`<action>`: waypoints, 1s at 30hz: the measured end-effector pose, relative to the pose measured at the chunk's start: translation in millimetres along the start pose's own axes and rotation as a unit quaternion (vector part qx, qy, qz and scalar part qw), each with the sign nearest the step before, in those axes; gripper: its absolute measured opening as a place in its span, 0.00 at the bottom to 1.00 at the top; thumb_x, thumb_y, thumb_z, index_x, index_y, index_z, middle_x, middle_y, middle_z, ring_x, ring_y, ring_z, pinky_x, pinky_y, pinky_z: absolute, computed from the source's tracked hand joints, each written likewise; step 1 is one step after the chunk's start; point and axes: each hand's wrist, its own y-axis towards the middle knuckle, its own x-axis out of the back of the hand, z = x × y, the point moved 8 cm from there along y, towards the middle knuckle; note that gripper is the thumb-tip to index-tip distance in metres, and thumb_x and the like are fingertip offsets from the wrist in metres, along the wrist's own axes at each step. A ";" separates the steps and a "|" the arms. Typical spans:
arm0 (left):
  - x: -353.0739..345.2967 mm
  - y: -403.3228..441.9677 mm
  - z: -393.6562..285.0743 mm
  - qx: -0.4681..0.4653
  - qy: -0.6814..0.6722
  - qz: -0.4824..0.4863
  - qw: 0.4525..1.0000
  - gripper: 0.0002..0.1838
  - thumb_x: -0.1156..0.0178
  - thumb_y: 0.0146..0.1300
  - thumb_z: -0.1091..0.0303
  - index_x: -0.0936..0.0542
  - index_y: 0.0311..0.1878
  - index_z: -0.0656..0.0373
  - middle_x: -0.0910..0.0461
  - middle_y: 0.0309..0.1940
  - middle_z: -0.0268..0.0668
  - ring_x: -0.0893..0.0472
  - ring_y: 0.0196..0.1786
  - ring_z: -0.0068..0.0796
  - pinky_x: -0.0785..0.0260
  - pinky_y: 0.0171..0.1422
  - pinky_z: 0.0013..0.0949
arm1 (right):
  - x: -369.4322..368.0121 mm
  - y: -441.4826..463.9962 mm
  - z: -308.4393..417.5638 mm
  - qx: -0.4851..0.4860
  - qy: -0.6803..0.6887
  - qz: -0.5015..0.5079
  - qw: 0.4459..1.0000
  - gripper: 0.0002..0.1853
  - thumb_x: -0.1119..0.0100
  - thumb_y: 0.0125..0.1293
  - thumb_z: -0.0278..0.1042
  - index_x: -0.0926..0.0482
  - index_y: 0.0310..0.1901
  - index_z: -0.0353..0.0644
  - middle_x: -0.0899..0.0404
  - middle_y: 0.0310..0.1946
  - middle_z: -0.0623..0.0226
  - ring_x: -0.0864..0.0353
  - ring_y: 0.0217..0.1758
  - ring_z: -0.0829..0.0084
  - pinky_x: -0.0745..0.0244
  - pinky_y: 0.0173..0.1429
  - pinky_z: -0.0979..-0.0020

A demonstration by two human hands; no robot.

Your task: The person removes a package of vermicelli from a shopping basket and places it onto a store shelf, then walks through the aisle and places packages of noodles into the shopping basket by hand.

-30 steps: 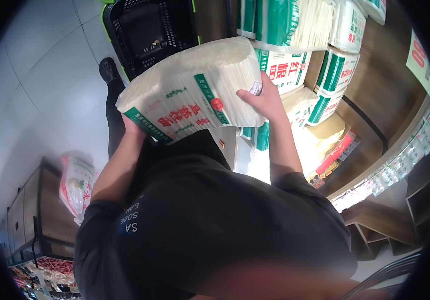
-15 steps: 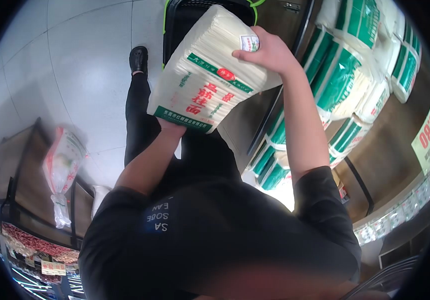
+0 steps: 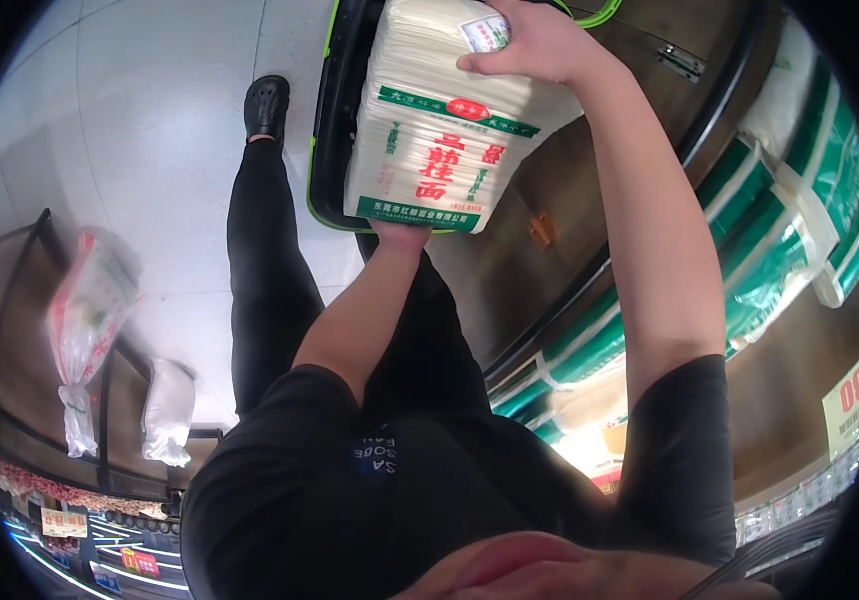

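Note:
A large clear-wrapped pack of dried noodles (image 3: pixel 440 150), with green bands and red lettering, lies tilted between my two hands. My right hand (image 3: pixel 535 45) grips its upper right end, thumb on top beside a small white label. At the lower end, my left hand (image 3: pixel 402 236) supports the pack from below, and its fingers are hidden under it. Directly beneath is a black shopping basket (image 3: pixel 328 160) with a bright green rim. The pack covers much of the basket's opening, and I cannot tell whether it touches the bottom.
Green-and-white noodle packs (image 3: pixel 790 250) are stacked on the shelf at right, near a price card (image 3: pixel 852 405). Bagged goods (image 3: pixel 90 300) and a white bag (image 3: pixel 168 410) sit on a low shelf at left. My black shoe (image 3: pixel 267 105) stands on the pale tiled floor.
Both hands have carried the noodle pack forward and over the basket, turning it slightly. More of the basket's left side now shows. My view has shifted along with my body.

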 end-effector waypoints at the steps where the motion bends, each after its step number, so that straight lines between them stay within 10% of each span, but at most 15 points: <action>1: 2.7 0.5 -2.0 -0.009 -0.001 -0.007 1.000 0.37 0.64 0.71 0.35 0.36 0.74 0.50 0.37 0.74 0.41 0.37 0.74 0.50 0.47 0.77 0.61 | -9.0 7.0 -3.7 0.007 0.008 0.013 1.000 0.44 0.30 0.43 0.67 0.22 0.48 0.28 0.18 0.44 0.37 0.17 0.50 0.45 0.23 0.55 0.57; 17: 109.7 34.1 -16.9 -0.094 0.071 -0.138 0.983 0.37 0.66 0.72 0.38 0.36 0.74 0.52 0.37 0.73 0.41 0.37 0.74 0.48 0.46 0.77 0.59 | -103.6 40.3 -83.8 -0.077 0.052 0.067 0.993 0.60 0.31 0.41 0.76 0.28 0.61 0.23 0.25 0.60 0.36 0.26 0.66 0.48 0.33 0.71 0.61; 30: 112.4 33.4 -11.0 -0.108 0.082 -0.150 0.979 0.33 0.64 0.73 0.42 0.34 0.73 0.51 0.34 0.72 0.39 0.33 0.72 0.46 0.41 0.75 0.56 | -138.0 43.7 -93.4 -0.101 0.077 0.076 0.989 0.51 0.29 0.44 0.69 0.25 0.63 0.36 0.24 0.62 0.45 0.27 0.68 0.52 0.34 0.72 0.60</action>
